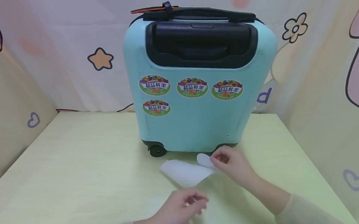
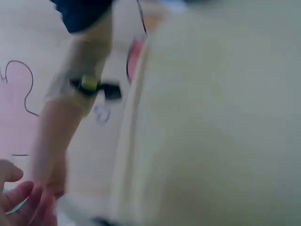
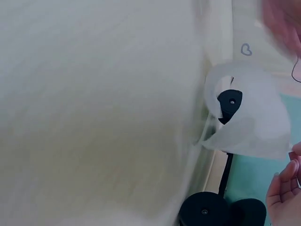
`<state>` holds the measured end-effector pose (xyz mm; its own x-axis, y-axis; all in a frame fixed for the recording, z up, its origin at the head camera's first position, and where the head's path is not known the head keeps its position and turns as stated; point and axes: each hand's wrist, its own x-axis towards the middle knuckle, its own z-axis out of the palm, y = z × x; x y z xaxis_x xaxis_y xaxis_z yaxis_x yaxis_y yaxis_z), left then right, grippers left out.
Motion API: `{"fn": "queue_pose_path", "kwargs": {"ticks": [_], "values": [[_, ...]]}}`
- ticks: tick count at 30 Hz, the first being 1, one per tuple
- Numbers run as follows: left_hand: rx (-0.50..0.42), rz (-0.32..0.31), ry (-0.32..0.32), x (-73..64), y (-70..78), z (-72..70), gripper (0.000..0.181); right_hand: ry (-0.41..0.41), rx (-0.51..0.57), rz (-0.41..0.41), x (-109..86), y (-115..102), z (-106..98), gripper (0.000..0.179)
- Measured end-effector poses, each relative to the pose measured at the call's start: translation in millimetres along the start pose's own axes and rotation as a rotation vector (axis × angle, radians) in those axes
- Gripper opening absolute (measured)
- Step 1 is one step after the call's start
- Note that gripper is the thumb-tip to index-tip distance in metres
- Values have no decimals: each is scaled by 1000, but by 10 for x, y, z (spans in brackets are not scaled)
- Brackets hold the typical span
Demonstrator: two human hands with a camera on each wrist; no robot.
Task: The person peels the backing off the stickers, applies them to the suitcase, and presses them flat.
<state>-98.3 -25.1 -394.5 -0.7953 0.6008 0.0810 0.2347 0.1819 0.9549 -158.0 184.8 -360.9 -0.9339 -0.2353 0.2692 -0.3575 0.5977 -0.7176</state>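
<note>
A light-blue suitcase [image 1: 192,124] stands upright on the table, with several oval fruit stickers [image 1: 192,87] on its front. In front of its wheels, my right hand [image 1: 234,164] pinches a thin white paper sheet [image 1: 185,172] by its right edge; part of the sheet curls up. The right wrist view also has this curled paper [image 3: 263,117], with my right hand's fingertips [image 3: 289,181] at its edge. Nearer the front, my left hand [image 1: 179,207] hovers apart from the paper, fingers loosely bent, with nothing visible in them. The left wrist view is blurred and has my left fingers [image 2: 28,202] at its lower left.
The pale table [image 1: 79,169] extends to both sides of the suitcase. A patterned curtain [image 1: 59,47] hangs behind and beside it. Black suitcase wheels [image 1: 157,150] rest on the table close behind the paper.
</note>
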Motion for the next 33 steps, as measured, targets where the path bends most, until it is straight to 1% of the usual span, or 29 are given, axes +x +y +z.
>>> {"fn": "queue_pose_path", "kwargs": {"ticks": [1,2,3,4,5,6,7,9,11,13,16,18,20,24,26,28,30,31,33], "values": [[250,171,37,28,30,-51,22,-4,-6,-11,-7,1,4,4],[508,300,120,61,59,-98,25,-8,-5,-17,-14,1,9,4],[735,398,216,101,73,-137,31,-8,-7,-20,-20,0,15,4],[915,470,295,144,75,-163,36,-7,-8,-20,-26,-1,20,5],[1052,524,346,183,65,-180,43,-7,-4,-17,-31,-4,26,5],[1144,558,359,217,47,-192,45,-7,4,-15,-35,-9,32,5],[1212,588,373,246,24,-196,42,-10,12,-14,-39,-12,41,5],[1293,624,377,274,-24,-200,28,-14,23,-16,-40,-15,61,5],[1353,660,384,276,-73,-213,16,-19,27,-25,-36,-12,76,5],[1395,670,366,260,-101,-231,12,-19,20,-31,-32,-4,79,5],[1466,658,278,221,-120,-258,14,-2,-5,-35,-27,14,59,6],[1495,645,221,207,-135,-262,11,10,-6,-37,-28,17,37,5],[1530,637,194,198,-159,-255,9,19,-4,-39,-27,16,24,5],[1537,576,153,171,-192,-225,10,29,16,-45,-19,-7,21,5],[1510,539,126,156,-178,-218,9,38,17,-51,-16,-21,27,5],[1420,504,106,156,-139,-225,8,51,14,-68,-16,-32,32,6],[1263,471,122,170,-83,-249,4,75,3,-126,-18,-39,37,8],[1139,435,131,180,-44,-265,5,90,-5,-180,-18,-39,39,9],[800,330,146,201,45,-304,11,132,-54,-348,-13,-42,43,9]]}}
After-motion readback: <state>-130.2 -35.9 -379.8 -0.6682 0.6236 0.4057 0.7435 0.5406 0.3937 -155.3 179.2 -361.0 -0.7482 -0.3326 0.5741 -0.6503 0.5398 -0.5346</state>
